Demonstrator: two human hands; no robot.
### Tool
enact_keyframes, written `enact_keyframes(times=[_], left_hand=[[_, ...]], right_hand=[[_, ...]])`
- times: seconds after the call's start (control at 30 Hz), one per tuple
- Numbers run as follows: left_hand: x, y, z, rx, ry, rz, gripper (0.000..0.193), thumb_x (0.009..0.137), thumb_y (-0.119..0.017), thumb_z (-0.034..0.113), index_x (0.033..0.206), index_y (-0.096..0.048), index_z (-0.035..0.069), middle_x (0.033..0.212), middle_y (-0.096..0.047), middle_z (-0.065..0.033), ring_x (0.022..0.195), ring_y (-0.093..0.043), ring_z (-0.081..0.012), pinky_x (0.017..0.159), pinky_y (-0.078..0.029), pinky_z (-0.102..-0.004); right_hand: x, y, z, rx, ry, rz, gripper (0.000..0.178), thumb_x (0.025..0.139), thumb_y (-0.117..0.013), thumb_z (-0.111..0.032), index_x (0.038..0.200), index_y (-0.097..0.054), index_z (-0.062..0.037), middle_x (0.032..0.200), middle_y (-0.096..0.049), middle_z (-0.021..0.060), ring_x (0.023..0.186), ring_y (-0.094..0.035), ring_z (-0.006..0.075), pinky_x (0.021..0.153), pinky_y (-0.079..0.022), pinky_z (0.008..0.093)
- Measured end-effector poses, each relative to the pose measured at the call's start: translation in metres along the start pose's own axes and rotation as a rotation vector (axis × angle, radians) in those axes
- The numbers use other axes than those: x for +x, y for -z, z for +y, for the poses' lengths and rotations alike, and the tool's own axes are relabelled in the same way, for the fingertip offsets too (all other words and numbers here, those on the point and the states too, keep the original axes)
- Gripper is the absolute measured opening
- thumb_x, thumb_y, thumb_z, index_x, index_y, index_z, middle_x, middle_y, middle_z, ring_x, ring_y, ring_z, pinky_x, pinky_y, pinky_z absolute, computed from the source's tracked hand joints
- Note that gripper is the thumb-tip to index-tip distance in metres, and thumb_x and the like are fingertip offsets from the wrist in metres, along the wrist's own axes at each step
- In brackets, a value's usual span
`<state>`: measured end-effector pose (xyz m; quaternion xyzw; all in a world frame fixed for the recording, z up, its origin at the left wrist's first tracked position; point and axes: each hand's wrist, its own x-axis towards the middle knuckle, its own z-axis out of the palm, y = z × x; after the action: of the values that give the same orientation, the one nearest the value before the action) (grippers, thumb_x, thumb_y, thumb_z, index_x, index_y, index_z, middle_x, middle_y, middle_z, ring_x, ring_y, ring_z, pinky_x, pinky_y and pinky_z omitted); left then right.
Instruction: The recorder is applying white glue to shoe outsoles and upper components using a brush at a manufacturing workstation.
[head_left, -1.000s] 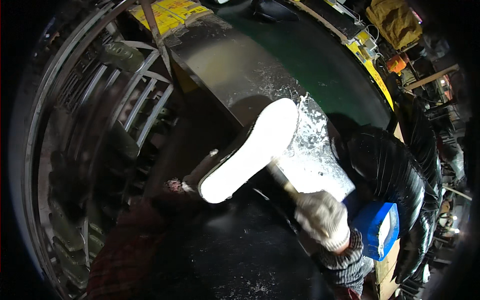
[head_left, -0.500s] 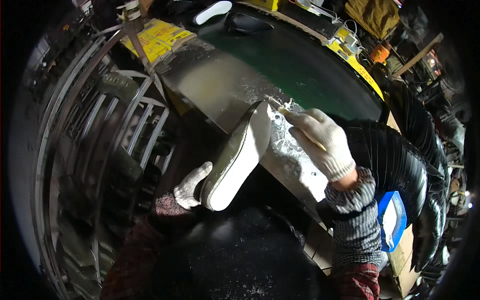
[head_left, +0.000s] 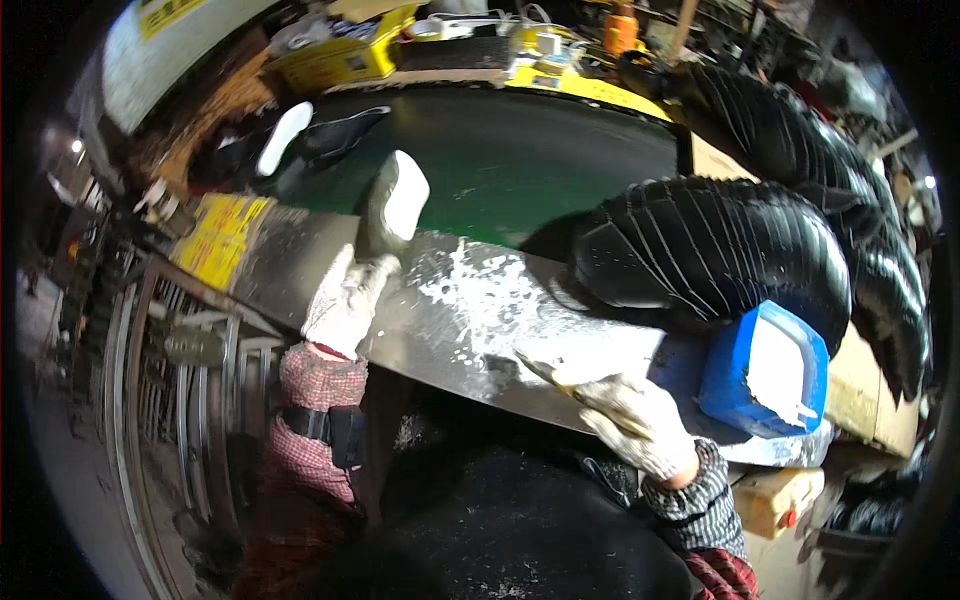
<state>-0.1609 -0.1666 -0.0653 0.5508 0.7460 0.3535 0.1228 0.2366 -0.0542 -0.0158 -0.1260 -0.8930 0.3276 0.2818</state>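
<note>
A shoe with a white sole and a dark olive upper rests tilted on its side on the green belt. My left hand, in a white glove, is at its near end. Its fingers are apart and no longer wrapped round the shoe; whether a fingertip still touches is unclear. Lower right, my gloved right hand is closed on a thin brush, its tip pointing up and left over the metal ledge. White smears cover the ledge's middle. Right of that hand stands a blue container with white stuff inside.
Shiny black ribbed stacks lie at the right. Another white-soled shoe is at the belt's far left. A yellow bin stands behind the belt. Metal racks are at the left, and a pale jug sits lower right.
My left hand has carried the shoe from in front of me onto the belt and loosened its fingers. My right hand drew the brush back from the shoe, nearer the blue container. The view turned.
</note>
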Motion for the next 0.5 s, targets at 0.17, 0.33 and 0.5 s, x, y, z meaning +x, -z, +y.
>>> enact_keyframes(times=[0.17, 0.33, 0.5], left_hand=[[0.079, -0.122, 0.0, -0.855, -0.085, -0.367, 0.052, 0.097, -0.051, 0.021, 0.141, -0.033, 0.0, 0.127, -0.053, -0.0232, 0.11, -0.059, -0.0275, 0.095, -0.049, -0.0375], [0.126, -0.195, 0.095, -0.696, -0.089, -0.06, 0.016, 0.088, -0.064, 0.015, 0.079, -0.057, 0.005, 0.066, -0.055, -0.004, 0.049, -0.052, -0.0152, 0.05, -0.048, -0.0278], [0.108, -0.157, 0.161, -1.69, 0.708, -0.499, 0.023, 0.093, -0.063, 0.024, 0.079, -0.049, 0.011, 0.062, -0.047, 0.0022, 0.042, -0.039, -0.0038, 0.035, -0.029, -0.0172]], right_hand=[[-0.075, 0.028, -0.008, 0.231, -0.349, 0.181, 0.022, 0.08, -0.07, -0.001, 0.101, -0.066, 0.0016, 0.09, -0.066, 0.0164, 0.078, -0.064, 0.0265, 0.07, -0.051, 0.033], [-0.087, 0.035, -0.011, 0.133, -0.397, 0.193, 0.02, 0.082, -0.065, 0.0, 0.103, -0.065, 0.0025, 0.087, -0.061, 0.0117, 0.075, -0.059, 0.0197, 0.068, -0.048, 0.0296], [-0.088, 0.025, -0.025, 0.129, -0.379, 0.157, 0.02, 0.084, -0.064, -0.002, 0.104, -0.065, 0.0022, 0.087, -0.059, 0.0104, 0.072, -0.058, 0.0155, 0.065, -0.046, 0.0267]])
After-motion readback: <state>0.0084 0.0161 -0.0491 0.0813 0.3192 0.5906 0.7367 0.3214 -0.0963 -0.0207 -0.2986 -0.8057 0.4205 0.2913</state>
